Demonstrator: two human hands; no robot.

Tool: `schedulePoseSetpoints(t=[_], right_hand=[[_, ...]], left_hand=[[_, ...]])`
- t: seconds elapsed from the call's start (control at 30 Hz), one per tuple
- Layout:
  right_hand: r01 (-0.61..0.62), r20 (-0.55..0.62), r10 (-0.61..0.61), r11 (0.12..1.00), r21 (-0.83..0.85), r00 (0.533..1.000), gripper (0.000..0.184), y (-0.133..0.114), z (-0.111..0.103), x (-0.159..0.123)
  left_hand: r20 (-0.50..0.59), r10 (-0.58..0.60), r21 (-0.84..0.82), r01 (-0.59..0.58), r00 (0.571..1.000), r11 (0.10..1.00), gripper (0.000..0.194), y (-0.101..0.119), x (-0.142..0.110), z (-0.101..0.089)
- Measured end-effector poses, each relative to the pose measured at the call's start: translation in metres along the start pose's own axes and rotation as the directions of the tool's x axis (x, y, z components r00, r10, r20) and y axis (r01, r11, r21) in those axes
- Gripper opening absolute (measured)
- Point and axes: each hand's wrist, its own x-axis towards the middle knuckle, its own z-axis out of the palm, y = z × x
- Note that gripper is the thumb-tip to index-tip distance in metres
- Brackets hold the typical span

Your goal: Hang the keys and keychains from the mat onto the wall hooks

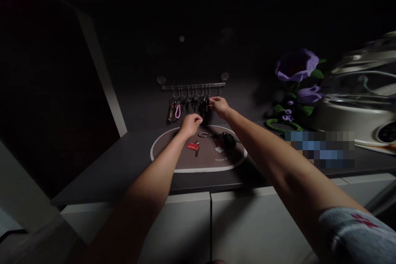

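A clear rail with hooks (pixel 192 86) hangs on the dark wall, and several bunches of keys (pixel 188 103) dangle from it. My right hand (pixel 219 105) reaches up to the right end of the row, its fingers pinched on a key bunch (pixel 206 102) there. My left hand (pixel 191 123) is curled closed just below the hanging keys; what it holds is hidden. Under both hands lies an oval grey mat (pixel 235 161) with a red tag and key (pixel 193 146), a small bead chain (pixel 205 135) and a black car key fob (pixel 228 139).
A dark counter (pixel 123 165) tops white cabinet doors (pixel 241 222). Purple artificial flowers (pixel 297 70) and a green ring stand at right, beside a white appliance with a glass lid (pixel 361 99). A pink loop keychain (pixel 177 111) hangs at the rail's left. The scene is dim.
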Motion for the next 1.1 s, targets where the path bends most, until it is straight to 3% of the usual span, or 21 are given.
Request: schedulePoseSetpoints(t=[0.1,0.27,0.5,0.73,0.9,1.0,1.1], right_hand=[[-0.022,0.034,0.023,1.000,-0.008,0.999,0.006,-0.008,-0.004,-0.008],[-0.076,-0.004,0.076,0.997,-0.004,0.997,0.006,-0.018,-0.013,-0.023],[-0.082,0.041,0.084,0.995,-0.052,0.996,0.002,-0.024,-0.030,-0.063],[-0.025,-0.031,0.016,0.952,-0.305,0.999,0.003,0.001,-0.062,-0.100],[0.031,-0.042,-0.072,0.785,-0.619,0.997,0.012,0.020,-0.083,-0.105],[0.054,-0.035,-0.128,0.629,-0.776,0.991,0.017,0.024,-0.086,-0.102],[0.055,-0.032,-0.152,0.536,-0.842,0.988,0.020,0.024,-0.084,-0.101]], left_hand=[[0.029,0.001,-0.037,0.001,1.000,0.999,0.013,0.005,-0.002,0.000],[0.089,0.047,-0.030,-0.044,0.995,0.999,0.014,0.012,-0.007,0.001],[0.175,0.153,-0.016,-0.153,0.973,0.988,0.017,0.014,-0.013,0.009],[0.345,0.327,0.109,-0.384,0.880,0.917,0.022,0.020,-0.020,0.019],[0.426,0.322,0.256,-0.454,0.846,0.854,0.026,0.026,-0.020,0.027],[0.476,0.306,0.298,-0.478,0.825,0.826,0.026,0.030,-0.017,0.030],[0.545,0.303,0.312,-0.524,0.782,0.792,0.025,0.032,-0.012,0.032]])
